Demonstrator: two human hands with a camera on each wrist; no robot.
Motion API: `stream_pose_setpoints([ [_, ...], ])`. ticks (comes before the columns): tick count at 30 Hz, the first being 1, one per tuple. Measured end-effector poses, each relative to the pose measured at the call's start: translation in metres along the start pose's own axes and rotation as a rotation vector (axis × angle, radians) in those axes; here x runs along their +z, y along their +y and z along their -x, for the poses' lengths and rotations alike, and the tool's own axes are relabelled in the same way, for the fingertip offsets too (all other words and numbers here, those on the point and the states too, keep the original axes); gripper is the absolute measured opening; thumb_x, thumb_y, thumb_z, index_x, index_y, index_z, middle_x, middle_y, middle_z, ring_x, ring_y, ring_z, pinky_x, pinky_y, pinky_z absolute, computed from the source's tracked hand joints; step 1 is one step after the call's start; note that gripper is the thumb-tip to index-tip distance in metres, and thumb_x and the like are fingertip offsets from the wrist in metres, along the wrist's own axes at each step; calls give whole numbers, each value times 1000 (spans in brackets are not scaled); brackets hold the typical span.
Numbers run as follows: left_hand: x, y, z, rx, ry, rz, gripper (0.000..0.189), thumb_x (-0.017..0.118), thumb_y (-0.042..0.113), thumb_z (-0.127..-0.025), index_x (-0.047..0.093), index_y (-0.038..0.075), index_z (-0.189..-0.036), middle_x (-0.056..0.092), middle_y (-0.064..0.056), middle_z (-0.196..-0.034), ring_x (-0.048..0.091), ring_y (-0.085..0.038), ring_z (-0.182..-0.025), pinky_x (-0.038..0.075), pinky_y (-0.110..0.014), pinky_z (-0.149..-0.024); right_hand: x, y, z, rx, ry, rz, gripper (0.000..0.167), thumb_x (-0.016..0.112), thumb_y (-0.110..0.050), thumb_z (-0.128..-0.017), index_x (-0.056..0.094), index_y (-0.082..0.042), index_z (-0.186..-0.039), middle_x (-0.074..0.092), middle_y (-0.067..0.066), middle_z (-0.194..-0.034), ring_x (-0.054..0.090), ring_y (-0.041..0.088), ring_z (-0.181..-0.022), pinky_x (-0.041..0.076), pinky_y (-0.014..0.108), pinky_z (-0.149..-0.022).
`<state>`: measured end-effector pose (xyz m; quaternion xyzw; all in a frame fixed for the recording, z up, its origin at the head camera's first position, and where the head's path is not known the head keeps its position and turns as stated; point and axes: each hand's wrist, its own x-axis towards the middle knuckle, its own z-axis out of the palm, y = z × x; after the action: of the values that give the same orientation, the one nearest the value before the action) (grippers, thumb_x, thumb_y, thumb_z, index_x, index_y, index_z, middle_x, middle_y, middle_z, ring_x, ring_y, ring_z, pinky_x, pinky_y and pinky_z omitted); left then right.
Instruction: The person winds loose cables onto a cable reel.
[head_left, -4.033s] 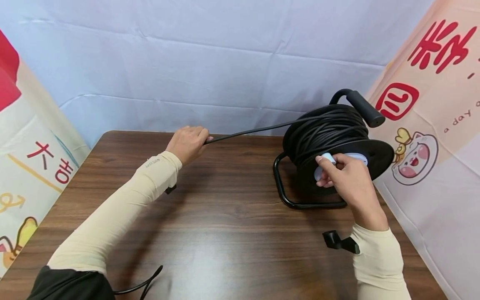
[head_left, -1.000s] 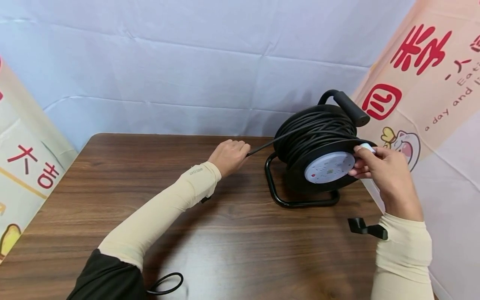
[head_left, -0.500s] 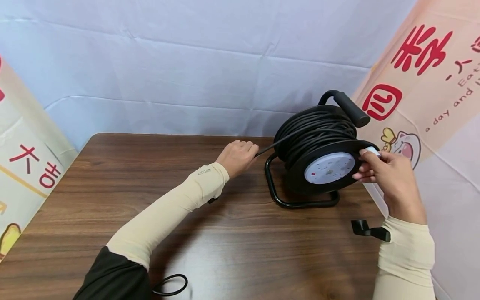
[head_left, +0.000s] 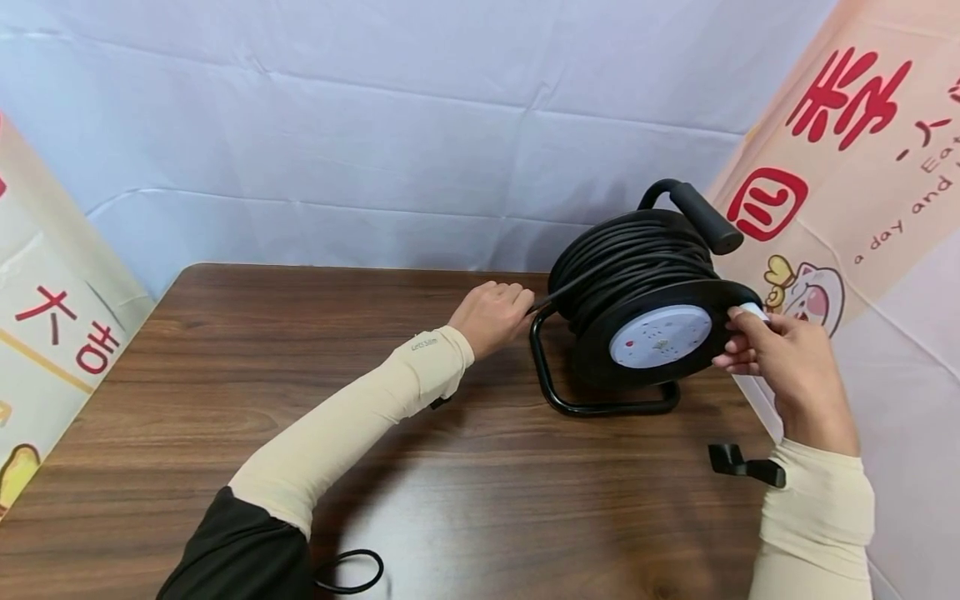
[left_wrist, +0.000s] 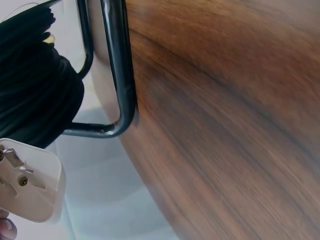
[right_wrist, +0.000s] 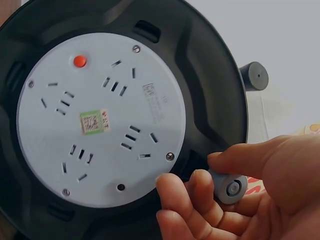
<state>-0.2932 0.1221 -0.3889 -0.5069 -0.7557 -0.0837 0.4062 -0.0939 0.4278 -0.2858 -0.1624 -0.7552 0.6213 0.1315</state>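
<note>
A black cable reel (head_left: pixel 637 267) stands at the back right of the wooden table, thickly wound with black cable. My left hand (head_left: pixel 491 317) grips the cable's plug end left of the reel, its back toward the head camera. In the left wrist view the white plug (left_wrist: pixel 37 185) shows its prongs, with a fingertip beside it; the head view hides it. A short stretch of cable (head_left: pixel 562 292) runs from that hand onto the drum. My right hand (head_left: pixel 795 367) pinches the grey crank knob (right_wrist: pixel 231 188) at the right rim of the reel's disc, beside the white socket panel (right_wrist: pixel 100 120).
The reel's bent tube foot (head_left: pixel 600 408) rests on the table (head_left: pixel 450 483), and its carrying handle (head_left: pixel 705 217) rises behind. A loop of thin black cord (head_left: pixel 356 587) lies at the front edge near the left sleeve. White cloth (head_left: pixel 375 125) hangs behind.
My left hand has moved right toward the reel, shortening the free cable. The crank knob in my right hand has travelled from in front of the socket panel to the disc's right rim.
</note>
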Motion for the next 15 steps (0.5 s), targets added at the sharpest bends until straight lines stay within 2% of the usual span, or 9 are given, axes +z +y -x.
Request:
stream_pose_setpoints([
  [8, 2, 8, -9, -24, -38, 15, 19, 59, 23, -102, 59, 10, -90, 59, -2, -78, 59, -17, -64, 42, -28, -58, -7, 11, -3, 45, 21, 62, 26, 64, -30, -101, 70, -13, -83, 66, 2, -65, 71, 17, -55, 58, 26, -56],
  [15, 6, 14, -16, -30, -25, 9, 20, 55, 23, -104, 59, 10, -89, 57, -1, -75, 55, -15, -61, 38, -27, -56, -8, 22, -5, 42, 13, -33, 26, 63, -25, -102, 69, -12, -81, 67, 4, -64, 71, 17, -53, 57, 26, -54],
])
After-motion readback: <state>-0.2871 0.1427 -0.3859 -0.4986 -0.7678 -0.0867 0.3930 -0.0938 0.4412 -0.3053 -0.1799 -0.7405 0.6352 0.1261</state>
